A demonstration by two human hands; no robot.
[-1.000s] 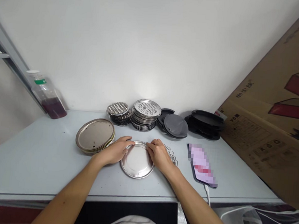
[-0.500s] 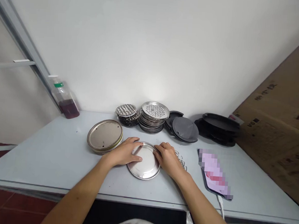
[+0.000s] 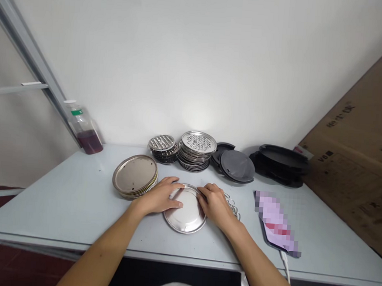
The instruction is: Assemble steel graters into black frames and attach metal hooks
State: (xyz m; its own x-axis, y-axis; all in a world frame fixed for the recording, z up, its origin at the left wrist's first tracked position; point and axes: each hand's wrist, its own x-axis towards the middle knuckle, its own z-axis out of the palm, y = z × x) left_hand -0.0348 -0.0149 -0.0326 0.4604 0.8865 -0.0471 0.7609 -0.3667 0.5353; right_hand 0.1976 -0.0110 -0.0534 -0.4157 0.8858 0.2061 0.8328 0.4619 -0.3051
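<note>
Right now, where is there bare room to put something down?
Mostly the left of the table, between the bottle, the brown stack and the front edge; a smaller patch lies right of the phone, toward the box. It's crowded along the wall, with metal discs and black discs, and around the plate, with left hand, right hand and loops.
</note>
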